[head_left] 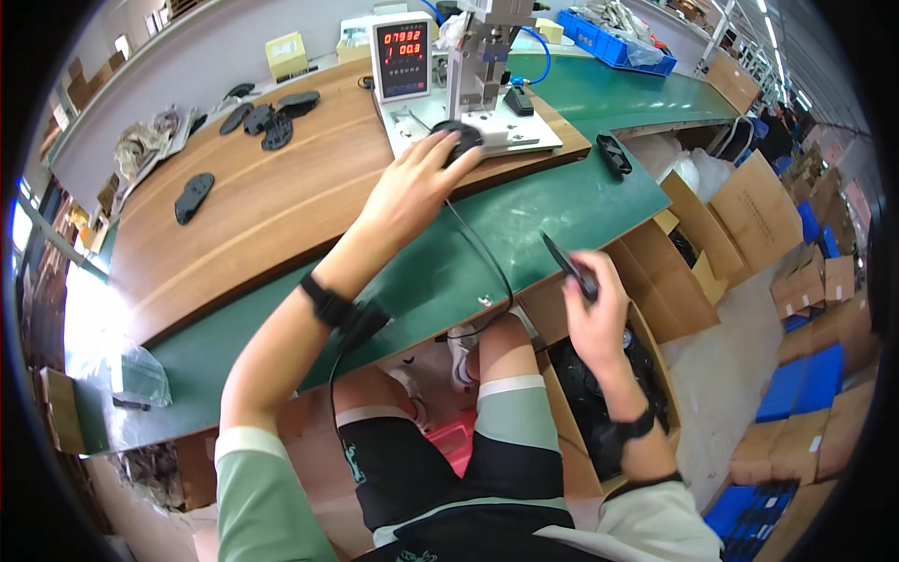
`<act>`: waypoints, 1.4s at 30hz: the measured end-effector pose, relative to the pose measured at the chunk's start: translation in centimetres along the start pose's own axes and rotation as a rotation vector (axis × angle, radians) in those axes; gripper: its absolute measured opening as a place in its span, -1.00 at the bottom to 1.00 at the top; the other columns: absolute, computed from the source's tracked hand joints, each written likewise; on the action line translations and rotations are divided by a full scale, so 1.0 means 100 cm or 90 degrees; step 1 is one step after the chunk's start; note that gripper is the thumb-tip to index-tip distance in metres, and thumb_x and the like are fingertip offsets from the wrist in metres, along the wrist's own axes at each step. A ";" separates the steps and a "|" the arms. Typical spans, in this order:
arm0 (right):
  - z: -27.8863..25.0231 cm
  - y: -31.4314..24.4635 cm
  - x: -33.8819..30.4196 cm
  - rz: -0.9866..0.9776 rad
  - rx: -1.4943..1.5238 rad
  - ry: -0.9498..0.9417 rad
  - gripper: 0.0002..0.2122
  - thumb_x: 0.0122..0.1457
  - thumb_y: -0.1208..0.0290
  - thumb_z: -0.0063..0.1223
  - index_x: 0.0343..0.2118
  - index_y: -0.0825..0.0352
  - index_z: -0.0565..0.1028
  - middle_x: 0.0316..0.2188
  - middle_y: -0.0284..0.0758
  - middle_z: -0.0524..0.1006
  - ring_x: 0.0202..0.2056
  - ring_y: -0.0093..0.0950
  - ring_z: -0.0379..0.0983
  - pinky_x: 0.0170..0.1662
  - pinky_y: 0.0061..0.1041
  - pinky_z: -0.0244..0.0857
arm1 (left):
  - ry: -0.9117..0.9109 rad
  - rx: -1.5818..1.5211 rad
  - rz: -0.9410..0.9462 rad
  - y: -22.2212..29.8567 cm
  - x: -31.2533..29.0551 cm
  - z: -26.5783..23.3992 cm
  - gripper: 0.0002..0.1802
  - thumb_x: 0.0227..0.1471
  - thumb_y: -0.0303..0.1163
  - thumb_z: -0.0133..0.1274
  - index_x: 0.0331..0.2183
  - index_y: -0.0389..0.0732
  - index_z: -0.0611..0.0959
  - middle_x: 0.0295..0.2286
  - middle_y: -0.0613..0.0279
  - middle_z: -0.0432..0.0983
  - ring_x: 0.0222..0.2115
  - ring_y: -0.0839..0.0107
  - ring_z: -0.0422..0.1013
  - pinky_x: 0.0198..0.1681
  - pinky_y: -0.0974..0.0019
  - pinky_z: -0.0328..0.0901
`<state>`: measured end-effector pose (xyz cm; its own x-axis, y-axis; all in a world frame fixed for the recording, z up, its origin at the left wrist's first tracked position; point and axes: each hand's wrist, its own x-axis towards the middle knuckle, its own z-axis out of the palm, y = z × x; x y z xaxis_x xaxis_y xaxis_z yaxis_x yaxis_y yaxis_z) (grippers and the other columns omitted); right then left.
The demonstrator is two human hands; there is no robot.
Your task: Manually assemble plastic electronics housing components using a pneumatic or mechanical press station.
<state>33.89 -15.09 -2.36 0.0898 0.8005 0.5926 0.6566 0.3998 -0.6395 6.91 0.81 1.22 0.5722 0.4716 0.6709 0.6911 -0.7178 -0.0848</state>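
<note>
My left hand (417,187) reaches forward to the white base (515,140) of a small press (479,70). Its fingers curl over a rounded black part (459,139) at the base's front edge; a cable runs down near that wrist. Off the table's front edge, my right hand (599,304) pinches a thin, curved black plastic piece (569,265), tilted up to the left. Below this hand stands an open cardboard box (663,361) with black parts in it. Left of the press rises a white counter box (403,56) with a red lit display.
Several loose black pieces (276,129) lie on the wooden board (272,197), one (194,198) apart at the left. Another black part (613,155) rests on the green table (562,206). A blue crate (618,42) is at the back right; cartons (758,215) crowd the right side.
</note>
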 end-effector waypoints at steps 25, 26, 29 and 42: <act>-0.087 0.214 -0.279 0.462 -0.552 -0.078 -0.51 0.03 0.51 0.15 0.09 0.39 0.42 0.09 -0.06 0.40 0.24 0.01 0.20 0.33 0.03 0.03 | -0.079 0.002 -0.006 -0.006 0.060 0.082 -0.39 0.11 -0.59 0.02 0.22 -0.27 0.39 0.09 -0.28 0.48 0.18 -0.13 0.40 0.24 0.00 0.34; -0.079 0.210 -0.266 0.488 -0.547 -0.089 -0.46 0.02 0.44 0.18 0.14 0.34 0.41 0.18 -0.08 0.36 0.31 -0.02 0.14 0.36 0.09 -0.06 | -0.079 0.005 -0.009 -0.005 0.059 0.082 -0.39 0.11 -0.59 0.02 0.22 -0.27 0.39 0.09 -0.28 0.48 0.18 -0.13 0.40 0.24 0.00 0.34; -0.044 0.171 -0.190 0.184 -0.413 0.000 -0.50 0.06 0.49 0.14 0.13 0.30 0.43 0.19 -0.09 0.41 0.26 0.00 0.23 0.33 0.00 0.04 | -0.032 -0.044 -0.045 -0.001 0.062 0.082 -0.40 0.09 -0.60 0.00 0.20 -0.34 0.41 0.05 -0.27 0.53 0.16 -0.11 0.43 0.24 0.03 0.33; 0.110 0.048 0.149 -0.256 -0.232 0.007 -0.41 0.00 0.61 0.21 0.19 0.34 0.41 0.22 -0.17 0.40 0.29 -0.15 0.26 0.29 -0.12 0.13 | -0.024 0.026 -0.063 0.006 0.057 0.075 -0.25 -0.08 -0.57 0.15 0.19 -0.53 0.38 -0.12 -0.14 0.62 0.02 0.04 0.45 0.10 0.17 0.41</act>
<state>30.15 3.66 -1.95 -0.2157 0.6100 0.7625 0.8575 0.4918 -0.1509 13.90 6.87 -0.51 0.5165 0.5588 0.6488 0.7618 -0.6458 -0.0502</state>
